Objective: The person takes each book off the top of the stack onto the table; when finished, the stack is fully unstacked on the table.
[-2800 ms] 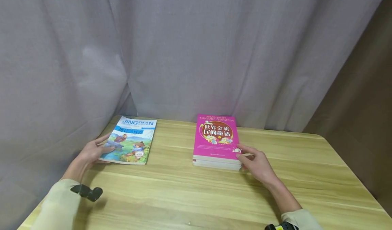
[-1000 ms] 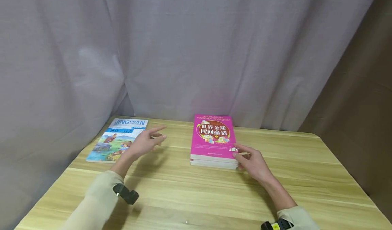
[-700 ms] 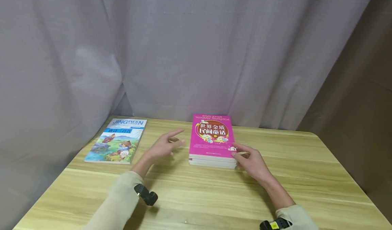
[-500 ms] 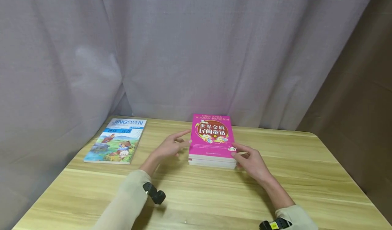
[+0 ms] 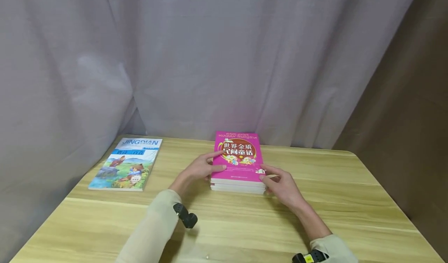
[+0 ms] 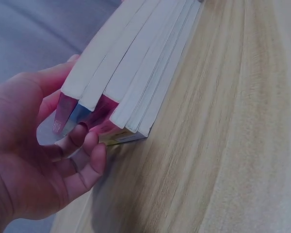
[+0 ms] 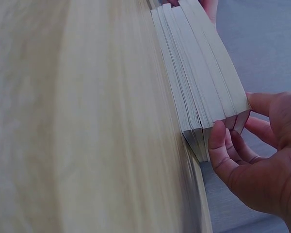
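Note:
A pink-covered book (image 5: pixel 238 173) tops a stack of several books (image 6: pixel 136 58), their white page edges facing the person. My left hand (image 5: pixel 203 167) is at the stack's left side, thumb and index finger over the pink cover. In the left wrist view its other fingers (image 6: pixel 89 150) curl against the spines. My right hand (image 5: pixel 285 185) holds the right side, thumb at the cover's near corner. Lower fingers (image 7: pixel 220 145) bend against the side of the stack in the right wrist view. A blue and green illustrated book (image 5: pixel 127 165) lies flat, apart, to the left.
The wooden table (image 5: pixel 245 232) has its far edge by a grey curtain (image 5: pixel 196 60) that hangs close behind the books. Each wrist bears a black strapped camera (image 5: pixel 185 215).
My left hand has let go of the blue and green book, leaving it at the left, and moved right onto the pink book's stack. My right hand has stayed at the stack's right side.

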The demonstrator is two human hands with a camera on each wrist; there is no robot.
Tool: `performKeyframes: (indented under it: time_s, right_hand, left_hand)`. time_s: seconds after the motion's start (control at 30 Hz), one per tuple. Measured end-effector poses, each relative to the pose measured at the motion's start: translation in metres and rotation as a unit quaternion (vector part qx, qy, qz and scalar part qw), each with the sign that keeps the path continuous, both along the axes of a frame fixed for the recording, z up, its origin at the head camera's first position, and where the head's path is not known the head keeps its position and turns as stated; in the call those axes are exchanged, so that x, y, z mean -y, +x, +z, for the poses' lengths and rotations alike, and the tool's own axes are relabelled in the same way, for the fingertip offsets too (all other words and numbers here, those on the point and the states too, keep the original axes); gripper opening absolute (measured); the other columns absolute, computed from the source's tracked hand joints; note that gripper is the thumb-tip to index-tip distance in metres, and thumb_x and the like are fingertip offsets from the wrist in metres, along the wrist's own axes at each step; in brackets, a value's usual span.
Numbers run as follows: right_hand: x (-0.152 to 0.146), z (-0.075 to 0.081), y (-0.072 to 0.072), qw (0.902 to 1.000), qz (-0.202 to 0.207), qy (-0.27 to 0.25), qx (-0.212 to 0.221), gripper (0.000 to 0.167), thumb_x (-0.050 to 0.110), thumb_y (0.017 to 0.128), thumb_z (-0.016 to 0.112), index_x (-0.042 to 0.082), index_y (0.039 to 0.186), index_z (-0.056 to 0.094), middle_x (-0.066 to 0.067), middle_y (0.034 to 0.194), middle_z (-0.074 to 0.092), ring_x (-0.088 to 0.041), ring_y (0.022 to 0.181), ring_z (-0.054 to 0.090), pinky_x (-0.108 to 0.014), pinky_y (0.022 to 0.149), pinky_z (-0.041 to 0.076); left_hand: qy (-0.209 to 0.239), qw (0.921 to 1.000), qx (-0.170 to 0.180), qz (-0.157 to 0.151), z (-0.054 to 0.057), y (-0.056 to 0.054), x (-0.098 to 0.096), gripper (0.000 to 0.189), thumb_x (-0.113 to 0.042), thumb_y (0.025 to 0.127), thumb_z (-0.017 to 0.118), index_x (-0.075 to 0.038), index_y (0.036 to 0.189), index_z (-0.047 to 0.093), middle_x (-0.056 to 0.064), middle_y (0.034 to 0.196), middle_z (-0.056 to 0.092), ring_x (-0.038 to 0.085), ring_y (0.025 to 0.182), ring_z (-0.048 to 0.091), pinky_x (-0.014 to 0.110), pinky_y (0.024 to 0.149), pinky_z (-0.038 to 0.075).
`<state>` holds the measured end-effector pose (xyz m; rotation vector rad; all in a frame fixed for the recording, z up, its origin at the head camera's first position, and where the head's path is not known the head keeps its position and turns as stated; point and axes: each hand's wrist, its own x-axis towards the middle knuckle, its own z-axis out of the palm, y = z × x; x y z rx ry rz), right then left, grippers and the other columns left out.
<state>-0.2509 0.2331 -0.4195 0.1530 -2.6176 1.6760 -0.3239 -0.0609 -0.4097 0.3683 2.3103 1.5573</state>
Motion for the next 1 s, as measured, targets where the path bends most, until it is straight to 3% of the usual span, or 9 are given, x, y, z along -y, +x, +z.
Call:
performKeyframes:
  time_s: [0.3, 0.53, 0.63, 0.8, 1.0]
  right_hand:
    - [0.001, -0.001, 0.0, 1.0, 0.001, -0.004, -0.006, 0.052, 0.019, 0.103, 0.07, 0.006, 0.151, 0.057, -0.024, 0.132, 0.061, -0.021, 0.073, 0.066, -0.026, 0.054, 0.052]
    - [0.0, -0.004, 0.001, 0.9998, 0.009, -0.015, -0.008, 0.055, 0.018, 0.103, 0.07, 0.003, 0.154, 0.054, -0.026, 0.135, 0.061, -0.021, 0.077, 0.067, -0.028, 0.063, 0.061]
    - [0.0, -0.004, 0.0, 0.9999, 0.01, -0.008, -0.002, 0.053, 0.018, 0.104, 0.069, 0.002, 0.152, 0.055, -0.026, 0.136, 0.061, -0.021, 0.079, 0.068, -0.027, 0.062, 0.059]
    - [0.001, -0.005, 0.001, 0.9999, 0.004, 0.011, 0.012, 0.05, 0.017, 0.103, 0.069, 0.002, 0.149, 0.058, -0.025, 0.141, 0.06, -0.02, 0.081, 0.068, -0.024, 0.059, 0.052]
    - [0.001, -0.006, 0.002, 0.9999, -0.001, 0.009, 0.013, 0.049, 0.014, 0.102, 0.07, 0.0, 0.148, 0.059, -0.026, 0.142, 0.058, -0.021, 0.08, 0.069, -0.024, 0.058, 0.052]
  left_hand:
    - [-0.008, 0.9999, -0.008, -0.006, 0.002, -0.002, 0.003, 0.072, -0.029, 0.1, 0.075, -0.026, 0.164, 0.042, 0.019, 0.117, 0.07, 0.022, 0.074, 0.074, 0.033, 0.064, 0.064]
    - [-0.014, 0.9999, -0.001, -0.006, 0.0, -0.001, 0.012, 0.074, -0.03, 0.1, 0.075, -0.028, 0.165, 0.039, 0.017, 0.114, 0.071, 0.016, 0.066, 0.068, 0.025, 0.055, 0.054]
    - [-0.013, 0.9999, -0.001, 0.002, -0.001, 0.0, 0.019, 0.072, -0.029, 0.1, 0.075, -0.027, 0.164, 0.04, 0.017, 0.11, 0.07, 0.015, 0.062, 0.064, 0.024, 0.053, 0.052]
    - [0.006, 0.9998, 0.013, 0.014, -0.005, 0.003, 0.025, 0.071, -0.025, 0.102, 0.073, -0.03, 0.164, 0.039, 0.02, 0.119, 0.065, 0.017, 0.072, 0.068, 0.027, 0.058, 0.059]
    - [0.069, 0.9964, 0.041, 0.027, -0.01, 0.004, 0.026, 0.072, -0.017, 0.102, 0.071, -0.029, 0.165, 0.038, 0.028, 0.134, 0.06, 0.021, 0.081, 0.073, 0.036, 0.067, 0.067]
